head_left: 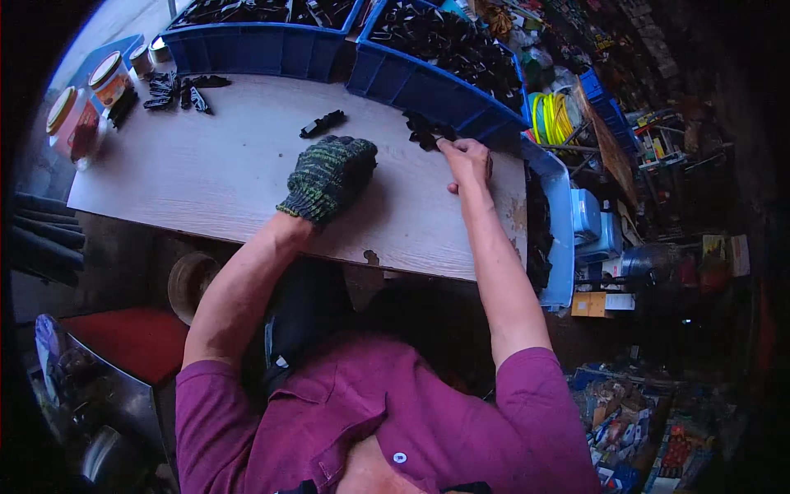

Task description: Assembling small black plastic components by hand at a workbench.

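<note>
My left hand (331,177), in a green and black knitted glove, is over the middle of the pale wooden table (206,156). Its fingers are curled closed, and what they hold, if anything, is hidden beneath. Just beyond it lies a small, narrow black part (322,123). My bare right hand (469,165) reaches to a little cluster of black parts (425,130) in front of the right blue crate. Its fingers are bent together at the cluster's near edge, pinching a black part there, whose exact kind is too small to tell.
Two blue crates (255,54) (436,97) heaped with black parts stand along the table's far edge. More black parts (177,92) and lidded plastic jars (74,123) are at the far left. A light blue bin (561,230) adjoins the right edge, near a yellow hose coil (553,119).
</note>
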{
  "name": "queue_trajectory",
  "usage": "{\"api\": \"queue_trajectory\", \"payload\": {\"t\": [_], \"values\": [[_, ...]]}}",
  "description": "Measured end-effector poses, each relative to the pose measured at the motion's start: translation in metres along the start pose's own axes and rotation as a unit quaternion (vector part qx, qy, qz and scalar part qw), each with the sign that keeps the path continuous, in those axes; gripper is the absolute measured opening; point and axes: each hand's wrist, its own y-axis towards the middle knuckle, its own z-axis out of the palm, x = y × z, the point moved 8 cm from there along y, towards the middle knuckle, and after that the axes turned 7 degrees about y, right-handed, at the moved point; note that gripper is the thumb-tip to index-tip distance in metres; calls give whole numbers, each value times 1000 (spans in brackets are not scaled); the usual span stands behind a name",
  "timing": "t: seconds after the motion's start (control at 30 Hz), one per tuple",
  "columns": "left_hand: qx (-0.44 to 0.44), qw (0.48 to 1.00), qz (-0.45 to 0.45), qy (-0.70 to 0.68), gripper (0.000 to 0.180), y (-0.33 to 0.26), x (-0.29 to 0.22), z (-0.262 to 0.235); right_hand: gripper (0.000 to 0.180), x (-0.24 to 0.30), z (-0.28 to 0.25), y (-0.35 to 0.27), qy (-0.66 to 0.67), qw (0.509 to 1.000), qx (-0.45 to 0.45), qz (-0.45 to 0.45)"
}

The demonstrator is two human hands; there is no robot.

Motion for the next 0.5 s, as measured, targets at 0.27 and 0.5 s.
{"api": "queue_trajectory", "payload": {"t": [0.27, 0.5], "values": [[0, 1000, 11, -15, 21, -2, -4, -4, 28, -8, 3, 7, -16, 1000, 6, -11], [-99, 940, -52, -321, 35, -7, -5, 8, 18, -24, 32, -39, 264, 943, 184, 84]]}}
